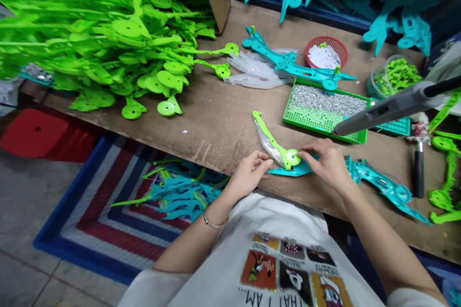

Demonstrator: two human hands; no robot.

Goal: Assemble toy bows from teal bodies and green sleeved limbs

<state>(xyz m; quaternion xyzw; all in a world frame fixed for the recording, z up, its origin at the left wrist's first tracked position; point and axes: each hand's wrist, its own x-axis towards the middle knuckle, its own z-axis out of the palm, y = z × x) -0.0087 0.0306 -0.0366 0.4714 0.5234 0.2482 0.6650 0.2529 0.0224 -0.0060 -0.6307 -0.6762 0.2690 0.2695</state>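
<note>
In front of me a long teal plastic part [387, 186] lies along the near edge of the table. On its left end sits a lime-green plastic arm [270, 139] with a round disc end and a clear plastic piece [269, 145] along its side. My left hand [250, 171] pinches the teal part's pointed left end. The fingers of my right hand [328, 162] are closed at the green disc's right edge, above the teal part; what they pinch is hidden. A grey power screwdriver [382, 110] hangs to the right, above the green tray.
A green tray [288, 112] holds many screws. Behind are a red basket [345, 50] of small white pieces, another teal part [288, 63] and clear pieces [252, 69]. Green arms [126, 33] pile up left; a black-handled tool [418, 172] lies right. Below stands a blue-rimmed crate [54, 223].
</note>
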